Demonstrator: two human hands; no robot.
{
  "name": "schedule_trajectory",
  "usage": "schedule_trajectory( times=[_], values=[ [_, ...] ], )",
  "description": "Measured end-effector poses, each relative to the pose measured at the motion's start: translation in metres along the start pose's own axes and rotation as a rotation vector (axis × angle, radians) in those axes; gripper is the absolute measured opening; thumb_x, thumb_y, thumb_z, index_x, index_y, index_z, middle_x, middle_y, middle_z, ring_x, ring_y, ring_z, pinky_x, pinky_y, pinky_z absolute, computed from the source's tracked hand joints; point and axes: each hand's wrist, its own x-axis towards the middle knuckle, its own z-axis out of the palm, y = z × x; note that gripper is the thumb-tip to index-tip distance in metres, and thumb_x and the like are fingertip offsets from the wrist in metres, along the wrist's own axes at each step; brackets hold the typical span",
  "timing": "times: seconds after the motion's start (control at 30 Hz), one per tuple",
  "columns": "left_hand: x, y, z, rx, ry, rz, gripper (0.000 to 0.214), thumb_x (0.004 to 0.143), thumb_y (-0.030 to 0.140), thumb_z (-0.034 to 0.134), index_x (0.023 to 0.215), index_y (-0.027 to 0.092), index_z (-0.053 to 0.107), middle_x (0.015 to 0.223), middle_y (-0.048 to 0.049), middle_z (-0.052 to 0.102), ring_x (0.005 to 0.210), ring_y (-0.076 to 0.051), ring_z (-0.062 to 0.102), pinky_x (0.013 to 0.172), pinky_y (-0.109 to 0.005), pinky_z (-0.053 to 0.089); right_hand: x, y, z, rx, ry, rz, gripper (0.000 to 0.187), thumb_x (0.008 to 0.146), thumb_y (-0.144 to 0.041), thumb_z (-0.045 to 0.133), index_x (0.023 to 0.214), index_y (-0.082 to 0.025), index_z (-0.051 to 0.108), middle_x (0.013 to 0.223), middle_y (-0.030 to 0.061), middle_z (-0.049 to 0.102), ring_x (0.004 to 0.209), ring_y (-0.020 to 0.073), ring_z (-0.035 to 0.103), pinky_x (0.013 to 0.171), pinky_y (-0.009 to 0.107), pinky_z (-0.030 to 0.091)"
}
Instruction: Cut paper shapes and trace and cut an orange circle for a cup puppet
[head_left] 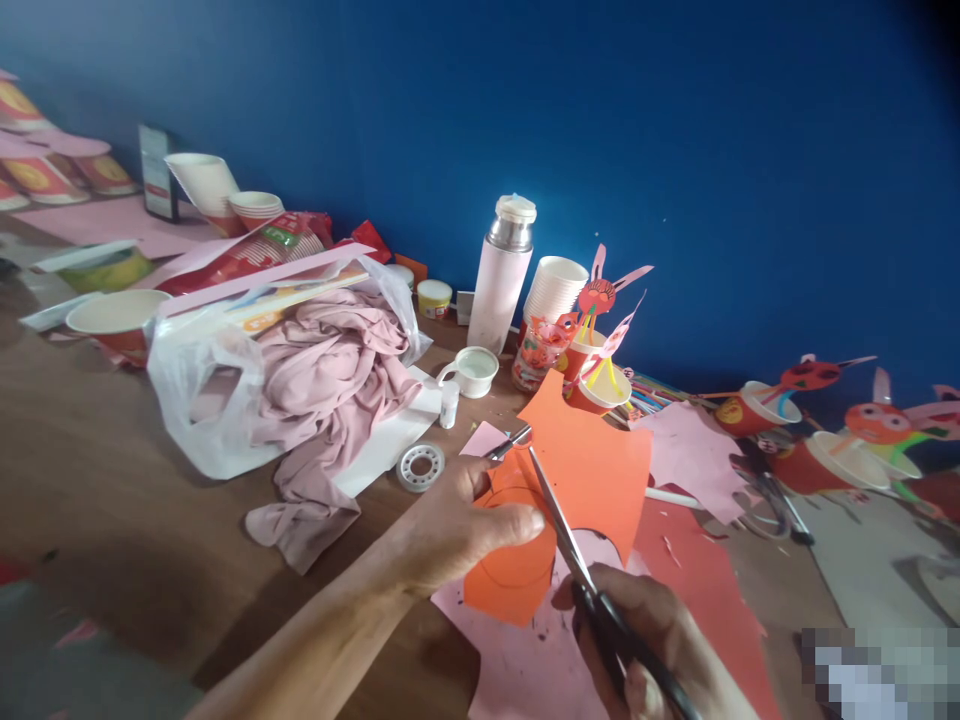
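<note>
My left hand point(487, 525) pinches an orange paper piece point(514, 597), thumb on top and most fingers hidden beneath. Dark curved outlines are drawn on that piece. My right hand point(652, 620) is closed around the black handles of a pair of scissors point(559, 510). The blades point up and left, along the edge of the held piece. Beyond them spreads a larger orange sheet point(592, 450) with ragged edges; I cannot tell whether the two are joined. Under my hands lies pink paper point(517, 660), with a red sheet point(697, 590) to the right.
A white plastic bag point(202, 430) with pink cloth point(322, 360) lies left. Behind stand a pink thermos point(499, 285), a stack of paper cups point(553, 285) and a white mug point(476, 372). Cups with paper rabbit heads point(598, 295) line the blue wall point(420, 120). A tape roll point(421, 468) lies nearby.
</note>
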Motion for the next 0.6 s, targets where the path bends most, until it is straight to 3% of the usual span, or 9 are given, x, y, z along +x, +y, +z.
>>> schedule_trajectory(
  times=[0.17, 0.47, 0.6],
  values=[
    [0.002, 0.006, 0.002, 0.024, -0.027, -0.006, 0.007, 0.059, 0.022, 0.059, 0.063, 0.017, 0.06, 0.063, 0.0023, 0.05, 0.063, -0.012, 0.045, 0.062, -0.025, 0.036, 0.0, 0.002, -0.002, -0.03, -0.044, -0.011, 0.065, 0.07, -0.068, 0.056, 0.108, -0.015, 0.059, 0.049, -0.0036, 0.047, 0.041, 0.0095, 0.037, 0.048, 0.025, 0.033],
    [0.0, 0.003, -0.001, 0.007, -0.04, -0.027, 0.011, 0.06, 0.021, 0.06, 0.069, 0.018, 0.065, 0.068, 0.0015, 0.056, 0.068, -0.013, 0.05, 0.063, -0.024, 0.038, -0.001, 0.004, -0.009, -0.06, 0.027, 0.029, 0.06, 0.064, -0.059, 0.065, 0.103, -0.015, 0.064, 0.056, 0.0, 0.05, 0.051, 0.0143, 0.046, 0.049, 0.027, 0.041],
    [0.001, 0.002, -0.002, 0.051, 0.029, -0.04, 0.009, 0.059, 0.021, 0.061, 0.067, 0.018, 0.064, 0.064, 0.0023, 0.054, 0.067, -0.013, 0.05, 0.061, -0.024, 0.038, 0.001, -0.003, -0.005, -0.059, -0.002, 0.046, 0.064, 0.064, -0.064, 0.062, 0.102, -0.014, 0.063, 0.051, -0.0034, 0.044, 0.047, 0.0122, 0.042, 0.047, 0.025, 0.038]
  ],
)
